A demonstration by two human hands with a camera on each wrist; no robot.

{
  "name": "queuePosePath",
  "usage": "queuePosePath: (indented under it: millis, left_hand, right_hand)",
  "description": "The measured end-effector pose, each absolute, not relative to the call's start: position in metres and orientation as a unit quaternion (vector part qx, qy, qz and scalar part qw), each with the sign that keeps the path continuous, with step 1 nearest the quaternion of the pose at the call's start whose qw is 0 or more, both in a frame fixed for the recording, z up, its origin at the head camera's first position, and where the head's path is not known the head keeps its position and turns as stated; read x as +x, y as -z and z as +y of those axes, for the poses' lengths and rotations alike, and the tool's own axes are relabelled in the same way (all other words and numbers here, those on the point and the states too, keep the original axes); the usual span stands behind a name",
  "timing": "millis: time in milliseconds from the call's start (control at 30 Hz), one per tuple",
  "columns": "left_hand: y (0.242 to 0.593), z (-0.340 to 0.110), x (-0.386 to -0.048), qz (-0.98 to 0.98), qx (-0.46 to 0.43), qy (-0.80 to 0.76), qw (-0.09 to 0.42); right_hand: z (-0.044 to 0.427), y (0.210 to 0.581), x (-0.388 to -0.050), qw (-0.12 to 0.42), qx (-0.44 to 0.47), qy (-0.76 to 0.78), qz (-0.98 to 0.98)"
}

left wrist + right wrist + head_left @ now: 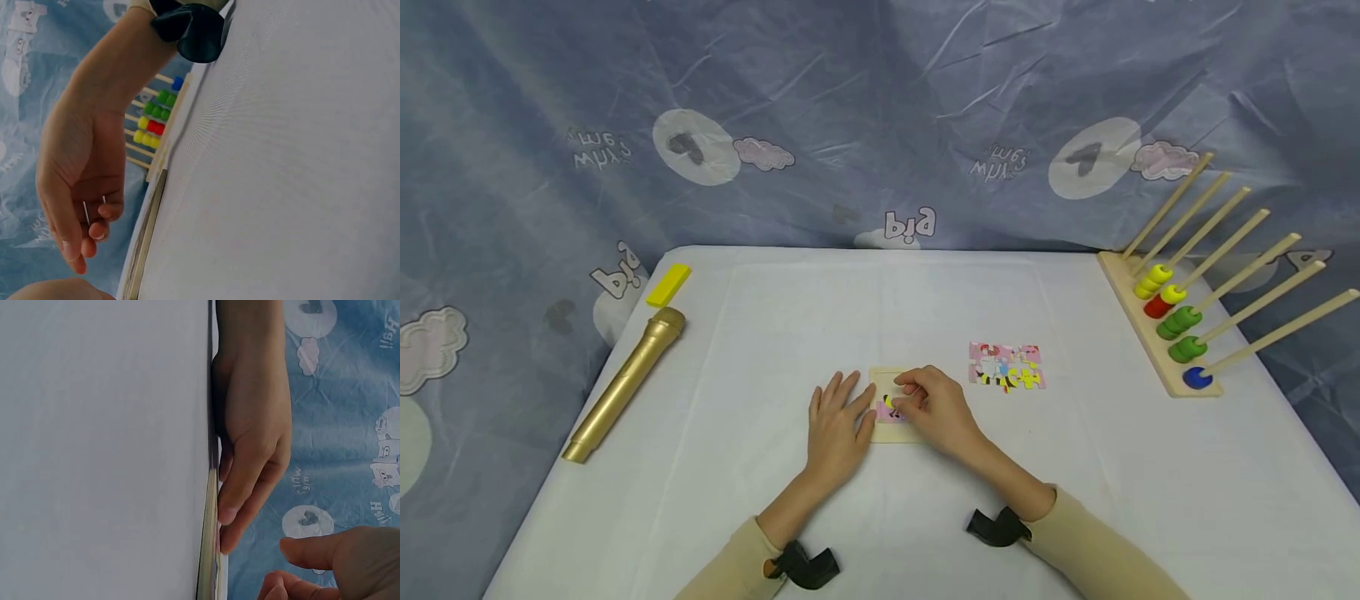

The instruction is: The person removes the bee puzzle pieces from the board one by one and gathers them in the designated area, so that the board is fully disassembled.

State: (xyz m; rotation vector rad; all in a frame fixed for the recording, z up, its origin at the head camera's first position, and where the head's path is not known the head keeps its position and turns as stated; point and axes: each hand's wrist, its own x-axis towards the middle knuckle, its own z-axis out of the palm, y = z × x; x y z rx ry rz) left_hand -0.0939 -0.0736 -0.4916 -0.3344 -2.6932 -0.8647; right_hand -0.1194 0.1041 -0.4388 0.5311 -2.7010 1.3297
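Observation:
My left hand lies flat with spread fingers, its fingertips at the left edge of a small wooden puzzle tray. Pink puzzle pieces with a yellow-and-black picture are in the tray, partly covered by my right hand. That hand is over the tray with curled fingers; in the left wrist view, thin pale edges of what looks like a puzzle piece show among them. The right wrist view has the left hand resting along the tray's edge. Right of the tray lie several puzzle pieces grouped together.
A gold microphone lies at the table's left, below a yellow block. On the right stands a wooden bead counter with tall rods and coloured beads. A blue-grey patterned cloth hangs behind the white table.

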Motion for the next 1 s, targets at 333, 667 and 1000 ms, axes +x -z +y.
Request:
queuePosePath:
  millis: [333,667,1000]
  left_hand:
    - [0.49,-0.072,-0.093,-0.939,-0.103,0.303,0.128]
    - [0.49,-0.073,-0.093,-0.939,-0.103,0.297,0.138]
    - [0.49,-0.071,-0.094,-0.937,-0.107,0.294,0.154]
  right_hand:
    - [0.098,0.455,-0.119,0.043,0.18,-0.433,-0.882]
    - [0.094,0.461,-0.115,0.033,0.197,-0.382,-0.903]
    - [0.091,0.459,-0.113,0.037,0.187,-0.355,-0.915]
